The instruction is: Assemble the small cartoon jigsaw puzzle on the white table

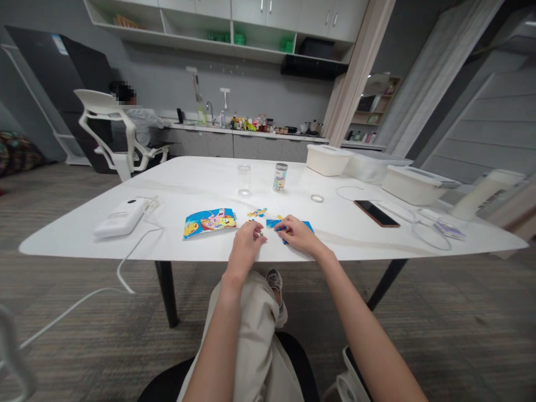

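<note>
My left hand (247, 243) is at the table's front edge, fingers curled in a pinch with a small puzzle piece (262, 234) at the tips. Close beside it, my right hand (295, 233) has its fingers pressed together on a blue puzzle piece, mostly hidden below them. Blue joined pieces (307, 225) show around the right hand. Beyond both hands lies a loose cluster of yellow and blue puzzle pieces (257, 213). A slightly curled cartoon picture sheet (210, 222) lies left of my left hand.
Further back stand a clear jar (244, 180) and a printed canister (280, 177), with a ring-shaped lid (317, 198) nearby. At right are a phone (376, 214), cables and white bins (329, 160). A white power bank (121, 218) lies left. A person (140, 125) sits behind.
</note>
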Demonstrator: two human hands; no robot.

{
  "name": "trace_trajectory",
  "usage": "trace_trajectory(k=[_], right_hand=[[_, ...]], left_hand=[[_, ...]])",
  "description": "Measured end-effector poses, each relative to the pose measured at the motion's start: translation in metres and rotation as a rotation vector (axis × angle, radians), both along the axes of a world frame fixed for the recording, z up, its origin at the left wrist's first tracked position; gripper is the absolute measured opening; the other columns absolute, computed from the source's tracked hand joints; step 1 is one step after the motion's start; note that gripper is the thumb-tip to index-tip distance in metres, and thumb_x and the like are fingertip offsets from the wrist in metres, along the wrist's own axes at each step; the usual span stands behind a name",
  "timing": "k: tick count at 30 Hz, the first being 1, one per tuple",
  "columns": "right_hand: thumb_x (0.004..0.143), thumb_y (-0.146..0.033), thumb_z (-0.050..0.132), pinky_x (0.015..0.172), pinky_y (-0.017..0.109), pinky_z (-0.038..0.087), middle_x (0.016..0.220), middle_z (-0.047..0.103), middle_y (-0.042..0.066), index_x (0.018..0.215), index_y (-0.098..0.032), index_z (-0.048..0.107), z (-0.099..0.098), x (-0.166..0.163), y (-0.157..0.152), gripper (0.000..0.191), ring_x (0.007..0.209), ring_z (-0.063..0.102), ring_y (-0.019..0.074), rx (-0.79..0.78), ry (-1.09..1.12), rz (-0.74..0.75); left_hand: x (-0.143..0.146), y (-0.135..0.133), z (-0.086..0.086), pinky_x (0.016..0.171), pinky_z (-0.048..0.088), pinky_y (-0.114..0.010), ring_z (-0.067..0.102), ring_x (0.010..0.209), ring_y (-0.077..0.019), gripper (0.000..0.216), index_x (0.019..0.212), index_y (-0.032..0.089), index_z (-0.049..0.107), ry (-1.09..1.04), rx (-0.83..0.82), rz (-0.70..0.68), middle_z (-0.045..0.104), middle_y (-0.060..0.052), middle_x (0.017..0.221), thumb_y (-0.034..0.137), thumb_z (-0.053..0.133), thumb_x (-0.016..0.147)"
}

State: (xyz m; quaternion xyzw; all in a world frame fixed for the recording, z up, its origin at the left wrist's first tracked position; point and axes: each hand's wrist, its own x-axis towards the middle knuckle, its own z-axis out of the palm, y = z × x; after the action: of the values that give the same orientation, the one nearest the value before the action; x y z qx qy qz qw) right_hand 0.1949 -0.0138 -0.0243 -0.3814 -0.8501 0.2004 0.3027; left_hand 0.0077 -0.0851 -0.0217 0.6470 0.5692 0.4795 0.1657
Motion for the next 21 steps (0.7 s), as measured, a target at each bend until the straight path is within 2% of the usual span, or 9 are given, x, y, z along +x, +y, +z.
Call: trace_trajectory(k=[4, 8, 15, 21], right_hand=[[0.085, -0.014, 0.060, 0.077, 0.027, 0.046, 0.099, 0.057, 0.004, 0.096, -0.020, 0.071, 0.0003, 0.0001, -0.0005, 0.017, 0.078, 0.057, 0.0113, -0.004, 0.002, 0.003], [0.086, -0.014, 0.059, 0.078, 0.026, 0.046, 0.100, 0.056, 0.004, 0.097, -0.020, 0.071, 0.0021, 0.0003, -0.0014, 0.017, 0.079, 0.057, 0.0110, -0.012, 0.000, 0.008], [0.085, -0.014, 0.060, 0.078, 0.027, 0.046, 0.097, 0.057, 0.003, 0.095, -0.020, 0.071, 0.0067, -0.0004, -0.0041, 0.016, 0.079, 0.057, 0.0114, 0.005, -0.007, 0.009], [0.085, -0.012, 0.058, 0.075, 0.027, 0.045, 0.097, 0.057, 0.004, 0.095, -0.018, 0.070, 0.0073, -0.0006, -0.0051, 0.017, 0.073, 0.056, 0.0105, 0.041, -0.001, 0.029]], left_hand=[[-0.0017, 0.0000, 0.0034, 0.073, 0.052, -0.029, 0.060, 0.067, -0.0122, 0.018, 0.079, 0.019, 0.063, 0.021, 0.019, -0.006, 0.062, 0.001, 0.085, 0.007, 0.070, 0.068], [-0.0026, 0.0007, 0.0037, 0.073, 0.052, -0.029, 0.061, 0.070, -0.0143, 0.016, 0.078, 0.019, 0.063, 0.044, 0.004, -0.007, 0.063, 0.001, 0.079, 0.007, 0.069, 0.069], [-0.0037, 0.0023, -0.0011, 0.083, 0.054, -0.034, 0.066, 0.080, -0.0171, 0.018, 0.085, 0.019, 0.065, 0.028, -0.009, -0.012, 0.070, -0.003, 0.084, 0.006, 0.056, 0.077], [-0.0029, 0.0012, -0.0007, 0.083, 0.054, -0.033, 0.067, 0.080, -0.0167, 0.016, 0.087, 0.018, 0.063, -0.016, -0.020, -0.017, 0.071, -0.004, 0.085, 0.007, 0.055, 0.078]])
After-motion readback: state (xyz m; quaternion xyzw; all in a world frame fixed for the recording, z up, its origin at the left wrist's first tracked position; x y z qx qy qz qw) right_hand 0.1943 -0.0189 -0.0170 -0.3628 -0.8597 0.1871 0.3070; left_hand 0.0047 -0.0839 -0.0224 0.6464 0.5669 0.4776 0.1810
